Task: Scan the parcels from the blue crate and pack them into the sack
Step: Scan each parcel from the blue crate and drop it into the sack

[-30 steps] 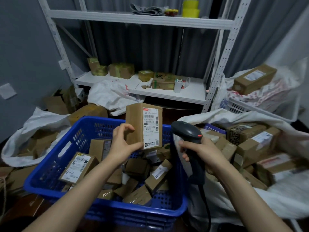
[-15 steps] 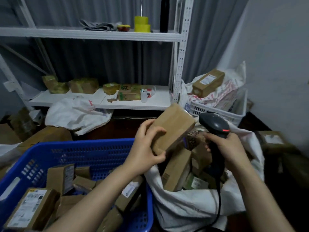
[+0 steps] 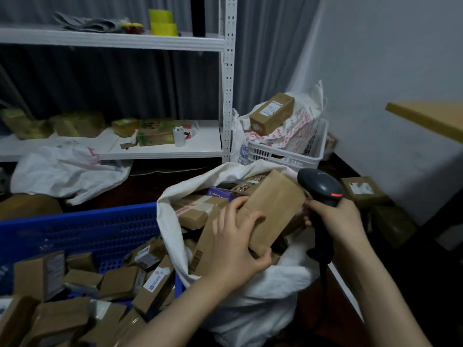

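Left hand grasps parcel over sack; looks light, stiff cardboard, best held across narrow sides. Right hand clenches scanner.

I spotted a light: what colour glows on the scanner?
Red, on the dark scanner, best seen in the head view.

The crate sat at the left with loose parcels in it; the sack stood against its right side (boxes filling its mouth). Over that mouth the left hand held a parcel, the right hand gripping the scanner just right of it. Behind stood a shelf rack, a basket to its right.
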